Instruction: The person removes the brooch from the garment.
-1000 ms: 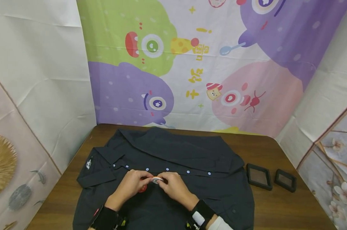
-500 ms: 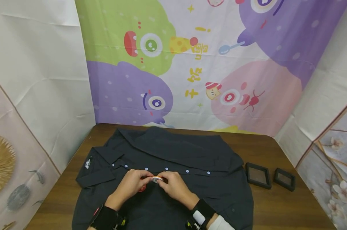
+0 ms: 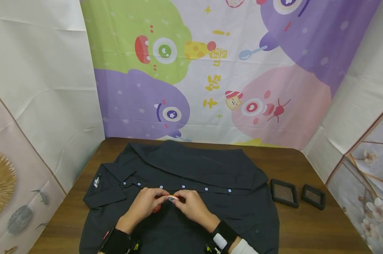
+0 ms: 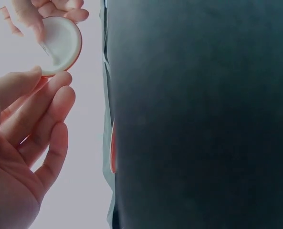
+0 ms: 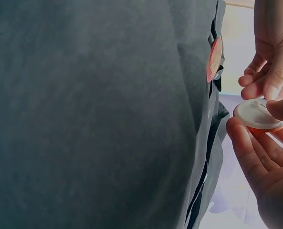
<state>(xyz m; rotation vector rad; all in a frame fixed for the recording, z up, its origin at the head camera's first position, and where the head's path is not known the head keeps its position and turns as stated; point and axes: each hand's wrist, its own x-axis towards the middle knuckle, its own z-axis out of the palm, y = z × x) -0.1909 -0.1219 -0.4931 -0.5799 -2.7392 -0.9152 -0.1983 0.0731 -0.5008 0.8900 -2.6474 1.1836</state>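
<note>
A round pin badge [image 3: 172, 198] with an orange-red rim is held above the dark shirt [image 3: 194, 229] between both hands. Its pale back [image 4: 67, 40], with a thin metal pin, shows in the left wrist view. My left hand [image 3: 146, 204] pinches the badge's edge between thumb and fingers. From the other side my right hand [image 3: 193, 205] grips it, thumb over the back and fingers beneath, as the right wrist view shows. A second, red badge [image 3: 157, 209] is on the shirt front beside my left hand, partly covered by it.
The shirt lies spread on a brown wooden table [image 3: 301, 233], its placket with several light buttons [image 3: 183, 186] running across behind the hands. Two black frames, a larger one [image 3: 273, 192] and a smaller one [image 3: 323, 201], lie to its right. A cartoon-printed cloth [image 3: 207, 123] hangs behind.
The badge has tilted slightly between the fingers, so less of its back shows in the head view. Both hands keep nearly the same place and hold.
</note>
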